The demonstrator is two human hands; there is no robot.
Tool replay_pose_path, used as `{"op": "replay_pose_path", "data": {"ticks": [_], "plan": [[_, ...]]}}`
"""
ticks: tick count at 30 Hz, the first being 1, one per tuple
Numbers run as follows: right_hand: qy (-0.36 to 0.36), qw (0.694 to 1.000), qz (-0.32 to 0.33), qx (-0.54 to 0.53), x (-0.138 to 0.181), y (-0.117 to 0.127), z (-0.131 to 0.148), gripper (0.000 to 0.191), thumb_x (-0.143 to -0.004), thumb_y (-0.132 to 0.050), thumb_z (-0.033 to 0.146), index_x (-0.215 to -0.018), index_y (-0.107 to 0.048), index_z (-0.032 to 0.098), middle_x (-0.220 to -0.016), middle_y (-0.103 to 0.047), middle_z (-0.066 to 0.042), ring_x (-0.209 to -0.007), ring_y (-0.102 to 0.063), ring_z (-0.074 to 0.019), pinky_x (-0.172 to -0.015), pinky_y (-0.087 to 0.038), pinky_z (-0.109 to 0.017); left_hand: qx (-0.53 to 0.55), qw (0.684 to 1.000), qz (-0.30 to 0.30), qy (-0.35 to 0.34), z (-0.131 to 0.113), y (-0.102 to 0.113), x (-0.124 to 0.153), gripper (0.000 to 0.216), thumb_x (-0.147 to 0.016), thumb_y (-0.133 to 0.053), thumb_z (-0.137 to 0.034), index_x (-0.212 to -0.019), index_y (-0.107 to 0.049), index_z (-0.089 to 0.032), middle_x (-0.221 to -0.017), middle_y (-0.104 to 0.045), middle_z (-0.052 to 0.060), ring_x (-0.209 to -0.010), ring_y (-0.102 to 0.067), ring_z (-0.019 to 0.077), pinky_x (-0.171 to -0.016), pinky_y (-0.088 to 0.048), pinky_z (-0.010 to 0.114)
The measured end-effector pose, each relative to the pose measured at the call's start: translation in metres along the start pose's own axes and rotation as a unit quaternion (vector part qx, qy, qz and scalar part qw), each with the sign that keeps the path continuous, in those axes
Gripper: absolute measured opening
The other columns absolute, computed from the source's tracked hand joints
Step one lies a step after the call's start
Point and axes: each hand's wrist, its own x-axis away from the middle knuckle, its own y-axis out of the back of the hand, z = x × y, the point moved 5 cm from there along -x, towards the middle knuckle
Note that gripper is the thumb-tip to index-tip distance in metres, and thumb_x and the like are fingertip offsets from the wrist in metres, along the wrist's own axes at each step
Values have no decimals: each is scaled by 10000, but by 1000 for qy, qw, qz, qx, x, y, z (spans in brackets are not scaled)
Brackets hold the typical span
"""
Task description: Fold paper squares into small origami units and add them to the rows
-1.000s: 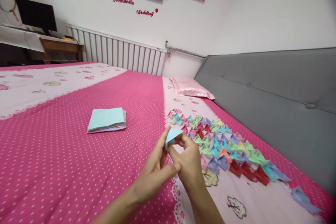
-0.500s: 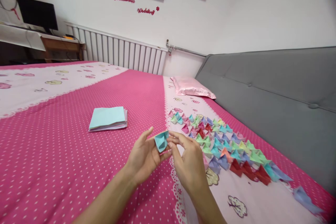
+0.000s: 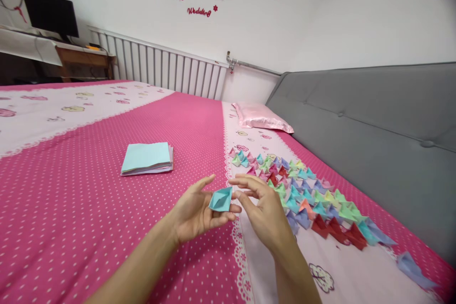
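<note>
A small light-blue folded paper boat lies on the fingers of my left hand, which is turned palm up with the thumb raised clear of it. My right hand is at the boat's right edge, its thumb and fingers apart; whether a fingertip touches the paper I cannot tell. To the right, many finished paper boats in red, green, blue, pink and purple stand close together in rows on the bedspread. A stack of coloured paper sheets, light blue on top, sits to the left beyond my hands.
Under everything is a pink dotted bedspread with pale printed bands. A single purple paper boat lies apart at the lower right. A pink pillow rests by the grey headboard. A radiator and a desk with a monitor are at the back.
The paper boat has turned in my left hand and now shows its outer folds flatter. My right fingers have loosened from it and spread, shifting slightly right.
</note>
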Motion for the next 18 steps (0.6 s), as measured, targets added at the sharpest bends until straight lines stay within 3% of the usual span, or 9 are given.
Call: {"op": "replay_pose_path", "data": {"ticks": [6,11,15,18], "plan": [[20,995,64,68,2,-6,9,267,-749,-545,158,-941,-671,293,-1163,-567,-31,-1095,-503,-200,-919,-373,-382,-22,1000,10,20,4,1,-1,539,-834,-357,-513,-908,-551,-14,-736,-669,143,-654,-671,194,-605,-526,209],[40,990,94,93,4,-12,11,274,-727,-572,123,-924,-675,285,-1130,-586,-37,-1095,-498,-197,-933,-353,-396,-64,998,-14,26,4,5,0,520,-830,-332,-546,-841,-552,-75,-627,-647,88,-519,-646,177,-445,-510,221],[50,988,107,95,5,-16,12,236,-720,-566,103,-843,-684,267,-1078,-611,-34,-1051,-526,-199,-900,-379,-388,-125,991,-44,15,1,4,2,540,-808,-318,-594,-806,-546,-104,-558,-593,36,-394,-575,133,-345,-446,193],[50,988,116,87,6,-20,11,219,-723,-540,84,-779,-677,246,-902,-655,-15,-871,-591,-165,-795,-431,-319,-153,986,-62,1,-2,1,5,546,-801,-310,-608,-795,-549,-117,-574,-579,21,-361,-533,102,-335,-417,181]]}}
